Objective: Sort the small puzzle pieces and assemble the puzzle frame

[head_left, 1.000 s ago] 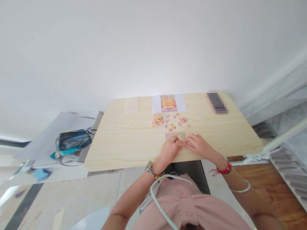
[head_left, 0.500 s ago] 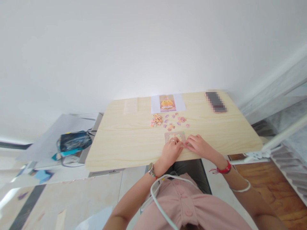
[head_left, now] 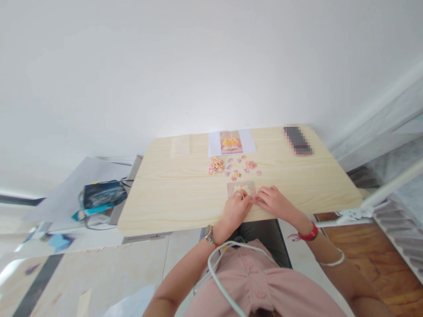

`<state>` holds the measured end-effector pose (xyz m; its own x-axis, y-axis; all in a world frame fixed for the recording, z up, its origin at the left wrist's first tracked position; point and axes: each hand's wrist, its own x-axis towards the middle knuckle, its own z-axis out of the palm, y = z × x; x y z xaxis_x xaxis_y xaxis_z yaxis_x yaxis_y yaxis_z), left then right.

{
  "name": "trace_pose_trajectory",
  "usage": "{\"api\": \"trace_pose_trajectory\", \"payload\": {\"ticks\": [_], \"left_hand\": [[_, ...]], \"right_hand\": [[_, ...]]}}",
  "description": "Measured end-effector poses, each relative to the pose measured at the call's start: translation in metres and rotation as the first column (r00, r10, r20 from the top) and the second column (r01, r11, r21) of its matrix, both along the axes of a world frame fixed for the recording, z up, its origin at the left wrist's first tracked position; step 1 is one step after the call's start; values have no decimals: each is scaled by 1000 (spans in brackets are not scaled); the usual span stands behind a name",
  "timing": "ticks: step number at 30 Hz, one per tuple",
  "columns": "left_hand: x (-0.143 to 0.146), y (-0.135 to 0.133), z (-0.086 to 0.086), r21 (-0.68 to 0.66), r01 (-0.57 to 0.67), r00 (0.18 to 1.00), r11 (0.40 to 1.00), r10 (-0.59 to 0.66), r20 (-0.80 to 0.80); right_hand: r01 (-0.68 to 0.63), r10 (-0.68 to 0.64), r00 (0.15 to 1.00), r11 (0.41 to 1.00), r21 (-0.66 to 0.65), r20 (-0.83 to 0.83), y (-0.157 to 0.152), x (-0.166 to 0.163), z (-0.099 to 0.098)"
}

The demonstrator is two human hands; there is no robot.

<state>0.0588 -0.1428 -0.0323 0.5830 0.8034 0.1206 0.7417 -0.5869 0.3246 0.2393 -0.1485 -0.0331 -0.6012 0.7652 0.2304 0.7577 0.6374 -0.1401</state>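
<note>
A small, partly built jigsaw puzzle [head_left: 241, 187] lies on the light wooden table [head_left: 178, 193] near its front edge. My left hand [head_left: 234, 210] rests on the puzzle's near left part, fingers curled and pressed down on it. My right hand [head_left: 276, 201] sits at the puzzle's right edge, with its fingers bent and their tips touching the pieces. The two hands almost meet. Loose puzzle pieces [head_left: 231, 167] lie scattered just beyond the puzzle. A reference picture [head_left: 231, 142] of an orange figure lies at the table's far edge.
A dark phone [head_left: 297, 140] lies at the far right of the table, and a pale paper strip [head_left: 180, 145] at the far left. Left of the table, a blue bag [head_left: 103, 195] sits on a low grey surface. A white rail [head_left: 390, 187] runs at the right.
Both hands stay on the puzzle with only slight finger shifts. The view has tilted a little.
</note>
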Motion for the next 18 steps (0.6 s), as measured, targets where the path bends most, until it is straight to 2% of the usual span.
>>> {"api": "trace_pose_trajectory", "payload": {"ticks": [6,11,18], "left_hand": [[0,-1,-2,64,35,997,997,-30,-75],[0,-5,1,62,80,988,995,-70,-138],[0,-6,-2,94,57,993,994,-47,-104]], "right_hand": [[12,-12,1000,999,29,-20,-4,-1,0],[49,-45,997,997,67,-57,-9,-2,-2],[68,-66,995,997,36,-69,-10,-2,2]]}}
